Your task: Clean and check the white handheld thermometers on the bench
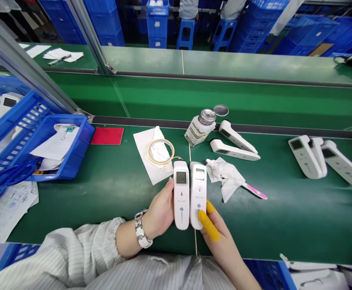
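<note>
My left hand (160, 211) is closed around a white handheld thermometer (181, 201) whose grey screen shows dark digits. Right beside it, my right hand (216, 229) grips a second white thermometer (198, 193), its small screen lighter. Yellow finger cots cover my right thumb and a finger. Both thermometers are side by side, screens up, above the green bench. Just beyond them are a roll of tape (160, 162) on white paper and a crumpled wipe (224, 173) around a pink-handled brush (255, 191).
A bottle with its metal lid open (200, 128) stands near two more thermometers (235, 151). Several thermometers (307, 157) lie at the right. At the left are a blue bin (82, 149) with papers and scissors, and a red card (107, 136). A metal post rises at the upper left.
</note>
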Motion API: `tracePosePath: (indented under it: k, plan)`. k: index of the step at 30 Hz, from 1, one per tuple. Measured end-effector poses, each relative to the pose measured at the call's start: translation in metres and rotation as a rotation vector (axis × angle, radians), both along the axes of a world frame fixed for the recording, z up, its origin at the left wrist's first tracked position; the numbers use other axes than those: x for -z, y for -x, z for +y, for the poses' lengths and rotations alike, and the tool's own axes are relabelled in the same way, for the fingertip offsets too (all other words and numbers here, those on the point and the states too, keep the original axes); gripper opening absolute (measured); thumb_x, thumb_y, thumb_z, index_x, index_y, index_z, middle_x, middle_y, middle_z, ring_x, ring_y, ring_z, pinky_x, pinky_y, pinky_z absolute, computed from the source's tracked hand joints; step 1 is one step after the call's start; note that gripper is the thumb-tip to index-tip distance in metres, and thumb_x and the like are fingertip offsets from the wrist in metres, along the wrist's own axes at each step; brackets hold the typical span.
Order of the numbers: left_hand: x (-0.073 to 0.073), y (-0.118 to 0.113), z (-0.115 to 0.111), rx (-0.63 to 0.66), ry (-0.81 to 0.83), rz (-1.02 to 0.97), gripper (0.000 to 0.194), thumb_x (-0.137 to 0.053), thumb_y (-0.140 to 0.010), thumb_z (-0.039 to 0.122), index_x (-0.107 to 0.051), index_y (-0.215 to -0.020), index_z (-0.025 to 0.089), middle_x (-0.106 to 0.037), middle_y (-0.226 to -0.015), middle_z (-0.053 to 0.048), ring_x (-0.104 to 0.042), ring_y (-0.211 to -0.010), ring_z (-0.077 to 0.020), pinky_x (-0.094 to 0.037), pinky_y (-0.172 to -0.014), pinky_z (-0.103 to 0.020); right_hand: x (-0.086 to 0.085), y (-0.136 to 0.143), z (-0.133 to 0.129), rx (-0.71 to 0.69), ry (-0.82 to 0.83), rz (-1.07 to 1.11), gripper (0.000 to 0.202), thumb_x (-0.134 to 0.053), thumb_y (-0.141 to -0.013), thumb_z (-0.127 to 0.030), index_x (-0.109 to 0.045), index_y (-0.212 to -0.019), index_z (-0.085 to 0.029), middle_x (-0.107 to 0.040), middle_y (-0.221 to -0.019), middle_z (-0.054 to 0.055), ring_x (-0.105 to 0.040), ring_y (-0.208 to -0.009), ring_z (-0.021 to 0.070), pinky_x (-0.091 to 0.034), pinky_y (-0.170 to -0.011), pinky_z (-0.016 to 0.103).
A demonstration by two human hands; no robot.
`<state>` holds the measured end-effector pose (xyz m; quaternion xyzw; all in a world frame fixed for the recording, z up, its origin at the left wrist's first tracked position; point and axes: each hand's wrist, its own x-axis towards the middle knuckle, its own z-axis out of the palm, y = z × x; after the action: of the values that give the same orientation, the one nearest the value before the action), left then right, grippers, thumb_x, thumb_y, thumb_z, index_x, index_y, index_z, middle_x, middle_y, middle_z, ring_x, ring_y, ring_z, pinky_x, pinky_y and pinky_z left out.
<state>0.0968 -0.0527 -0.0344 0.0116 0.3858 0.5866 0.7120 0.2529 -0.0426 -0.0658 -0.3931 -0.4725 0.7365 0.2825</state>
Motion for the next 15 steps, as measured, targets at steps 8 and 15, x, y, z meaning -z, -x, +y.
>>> tracePosePath:
  k: [8, 15]
  plan:
    - [0.003, -0.001, 0.000, -0.004, -0.021, -0.040, 0.039, -0.041, -0.089, 0.044, -0.060, -0.106, 0.015, -0.066, -0.105, -0.009, -0.057, -0.105, -0.0250, -0.043, -0.095, -0.040, -0.007, 0.002, 0.002, -0.074, 0.055, 0.093, 0.037, -0.054, -0.090, -0.033, -0.048, -0.126, -0.028, -0.054, -0.128, 0.005, -0.047, -0.120, 0.0260, -0.037, -0.102, 0.043]
    - [0.001, 0.000, 0.001, 0.029, 0.009, -0.022, 0.043, -0.036, -0.091, 0.044, -0.057, -0.109, 0.012, -0.064, -0.109, -0.013, -0.058, -0.102, -0.0272, -0.044, -0.092, -0.044, -0.011, 0.003, 0.003, -0.094, 0.039, 0.115, 0.037, -0.056, -0.088, -0.029, -0.050, -0.125, -0.029, -0.055, -0.128, 0.004, -0.049, -0.118, 0.0253, -0.037, -0.101, 0.041]
